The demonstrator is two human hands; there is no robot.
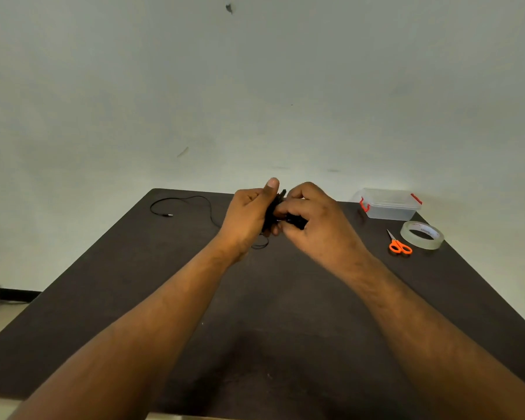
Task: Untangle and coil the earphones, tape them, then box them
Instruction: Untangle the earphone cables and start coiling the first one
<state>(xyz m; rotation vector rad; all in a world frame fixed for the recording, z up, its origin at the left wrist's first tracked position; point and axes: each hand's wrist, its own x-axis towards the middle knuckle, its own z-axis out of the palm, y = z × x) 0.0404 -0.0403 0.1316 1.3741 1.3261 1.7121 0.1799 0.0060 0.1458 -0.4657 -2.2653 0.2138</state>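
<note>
Black earphones bunched between left hand and right hand, both gripping

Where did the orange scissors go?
In the head view, the orange scissors lie on the dark table, on its right side, just left of the roll of clear tape and nearer than the plastic box.

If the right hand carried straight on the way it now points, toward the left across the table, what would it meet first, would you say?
Almost at once the left hand: the right hand points up and left, and both hands grip the black earphone bundle between them. Beyond that lies only the loose cable on the table, though depth is unclear.
</note>
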